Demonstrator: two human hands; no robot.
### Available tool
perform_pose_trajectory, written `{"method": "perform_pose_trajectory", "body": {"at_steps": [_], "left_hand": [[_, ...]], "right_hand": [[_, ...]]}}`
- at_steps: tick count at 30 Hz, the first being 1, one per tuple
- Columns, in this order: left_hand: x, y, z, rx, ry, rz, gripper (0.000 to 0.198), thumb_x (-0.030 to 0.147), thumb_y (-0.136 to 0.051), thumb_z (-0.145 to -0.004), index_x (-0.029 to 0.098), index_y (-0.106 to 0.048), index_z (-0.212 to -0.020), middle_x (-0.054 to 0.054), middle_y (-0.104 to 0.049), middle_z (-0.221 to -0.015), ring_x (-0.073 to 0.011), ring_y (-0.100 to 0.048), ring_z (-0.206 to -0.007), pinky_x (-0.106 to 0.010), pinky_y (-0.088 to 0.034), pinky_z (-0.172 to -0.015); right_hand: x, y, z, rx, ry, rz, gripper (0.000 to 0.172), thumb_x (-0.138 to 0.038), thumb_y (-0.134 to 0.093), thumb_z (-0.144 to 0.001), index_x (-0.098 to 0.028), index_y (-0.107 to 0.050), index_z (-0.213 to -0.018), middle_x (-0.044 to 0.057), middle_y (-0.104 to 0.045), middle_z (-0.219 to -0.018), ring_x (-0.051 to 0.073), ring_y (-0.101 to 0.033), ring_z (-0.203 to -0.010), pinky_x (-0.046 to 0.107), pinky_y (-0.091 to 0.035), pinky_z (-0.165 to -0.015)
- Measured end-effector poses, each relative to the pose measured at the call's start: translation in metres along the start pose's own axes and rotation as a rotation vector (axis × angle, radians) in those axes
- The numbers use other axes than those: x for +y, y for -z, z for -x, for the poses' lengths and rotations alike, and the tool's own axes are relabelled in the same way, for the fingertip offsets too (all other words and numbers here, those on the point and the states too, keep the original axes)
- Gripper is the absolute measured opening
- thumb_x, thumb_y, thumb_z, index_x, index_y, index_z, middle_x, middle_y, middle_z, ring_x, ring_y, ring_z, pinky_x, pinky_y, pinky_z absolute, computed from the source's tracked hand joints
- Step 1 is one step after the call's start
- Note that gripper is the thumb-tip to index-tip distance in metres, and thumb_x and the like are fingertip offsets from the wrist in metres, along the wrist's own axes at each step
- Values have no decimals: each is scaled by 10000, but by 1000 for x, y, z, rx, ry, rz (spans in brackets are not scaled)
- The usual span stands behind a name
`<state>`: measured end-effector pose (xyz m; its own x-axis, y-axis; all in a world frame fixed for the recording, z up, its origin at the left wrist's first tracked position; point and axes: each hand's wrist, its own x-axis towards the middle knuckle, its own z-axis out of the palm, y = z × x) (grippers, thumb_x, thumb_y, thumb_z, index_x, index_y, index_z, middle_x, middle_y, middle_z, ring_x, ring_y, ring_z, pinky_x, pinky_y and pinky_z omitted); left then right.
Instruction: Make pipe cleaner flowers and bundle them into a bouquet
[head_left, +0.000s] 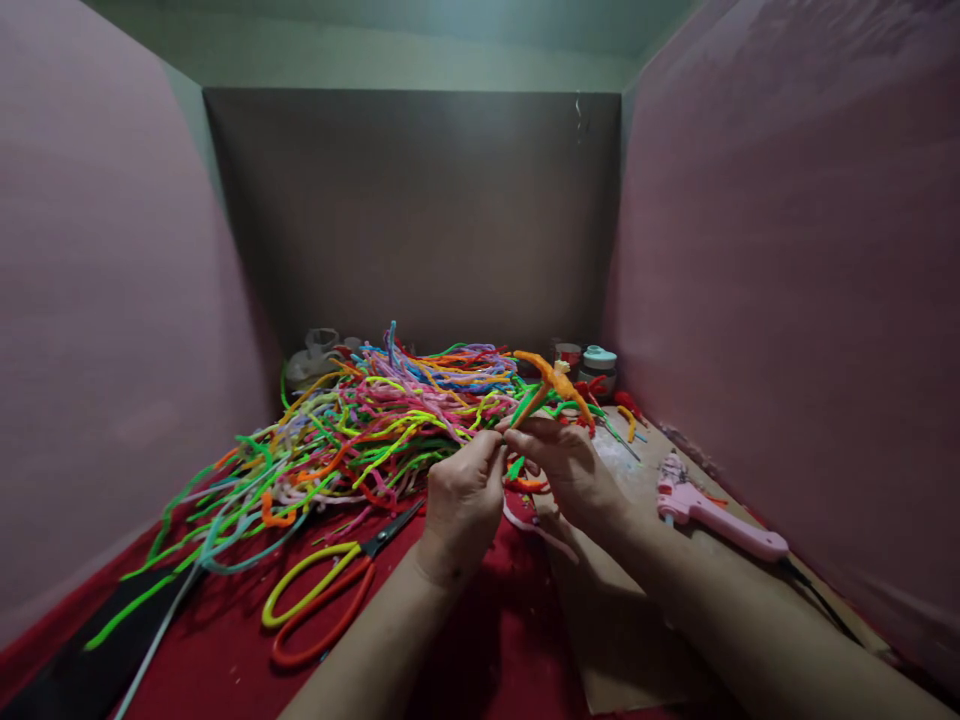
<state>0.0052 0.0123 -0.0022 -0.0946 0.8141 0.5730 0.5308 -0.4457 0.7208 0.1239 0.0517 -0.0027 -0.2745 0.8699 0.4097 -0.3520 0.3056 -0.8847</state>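
My left hand (469,485) and my right hand (566,465) meet at the middle of the view, fingers pinched together. Between them they hold a pipe-cleaner flower (556,380) by its green stem. Its orange petals spread above my fingers, with a small pale yellow tuft at the centre. The lower stem is hidden by my fingers. Behind and left of my hands lies a large heap of pipe cleaners (405,420) in many colours. Scissors (326,590) with one yellow and one red handle rest left of my left wrist, their blades pointing towards the hand.
A pink hot glue gun (720,520) lies on a board (622,620) at the right, its cord trailing forward. A jar with a pale teal lid (598,360) stands at the back right. Red cloth (225,640) covers the table. Walls close in on both sides.
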Motion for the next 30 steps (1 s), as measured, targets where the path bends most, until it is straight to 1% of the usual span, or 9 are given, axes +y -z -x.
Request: {"method": "perform_pose_trajectory", "body": {"at_steps": [5,9,12,16,19,22,26,28,30], "left_hand": [[-1,1,-4,-65,198,269,152,263,-503,-794,179,-569,-686,48,-460,-500,-78,-413,-437,-189,-331,-435],[4,3,-7,-140,337,512,143,268,-559,-758,157,-550,-669,42,-503,-499,-74,-436,-391,-184,-347,-386],[2,4,-8,-196,401,690,184,298,-612,-744,142,-550,-670,34,-522,-507,-61,-431,-366,-172,-336,-355],[-3,6,-7,-417,533,1053,127,257,-636,-750,152,-568,-770,63,-458,-489,-22,-330,-334,-134,-279,-331],[-4,9,-8,-587,550,1204,91,207,-602,-776,165,-579,-852,91,-369,-454,-10,-199,-323,-121,-225,-316],[0,10,-9,-548,458,1040,109,252,-559,-802,148,-592,-810,67,-403,-472,-32,-268,-337,-155,-290,-339],[3,6,-5,-213,162,401,153,268,-538,-803,145,-612,-749,-17,-562,-640,-97,-493,-542,-210,-398,-530],[0,3,-2,-60,-12,110,123,247,-550,-785,166,-622,-727,-6,-549,-631,-106,-484,-583,-220,-375,-585],[-3,2,0,7,-86,-21,125,234,-544,-783,177,-620,-703,8,-525,-605,-100,-455,-569,-223,-349,-588]], "right_hand": [[-5,0,1,-101,-26,-25,175,-299,-717,-671,-202,-709,-817,-8,-613,-697,131,-519,-660,267,-419,-639],[-4,3,-1,-86,-19,-27,100,-267,-710,-682,-180,-704,-731,-39,-538,-577,81,-449,-543,222,-370,-533],[0,7,-4,-54,-83,-101,114,-266,-718,-670,-170,-694,-726,-34,-546,-588,64,-421,-501,211,-324,-477],[2,14,-7,-178,-243,-216,177,-287,-733,-649,-161,-690,-765,-25,-548,-588,63,-431,-499,210,-306,-471],[1,17,-8,-274,-222,-239,175,-287,-713,-681,-151,-686,-788,-10,-579,-614,68,-455,-523,211,-316,-488],[1,14,-7,-268,-162,-241,136,-269,-679,-712,-148,-675,-773,-19,-562,-582,73,-457,-498,218,-320,-479],[1,7,-5,-138,-129,-277,110,-251,-693,-676,-165,-670,-741,-21,-582,-611,100,-500,-534,249,-382,-541],[2,5,-3,-53,-64,-222,73,-223,-701,-660,-166,-666,-690,-17,-598,-667,109,-519,-627,254,-400,-629],[2,3,-2,-24,8,-137,64,-216,-698,-666,-167,-661,-648,-17,-594,-691,114,-513,-686,255,-393,-683]]}}
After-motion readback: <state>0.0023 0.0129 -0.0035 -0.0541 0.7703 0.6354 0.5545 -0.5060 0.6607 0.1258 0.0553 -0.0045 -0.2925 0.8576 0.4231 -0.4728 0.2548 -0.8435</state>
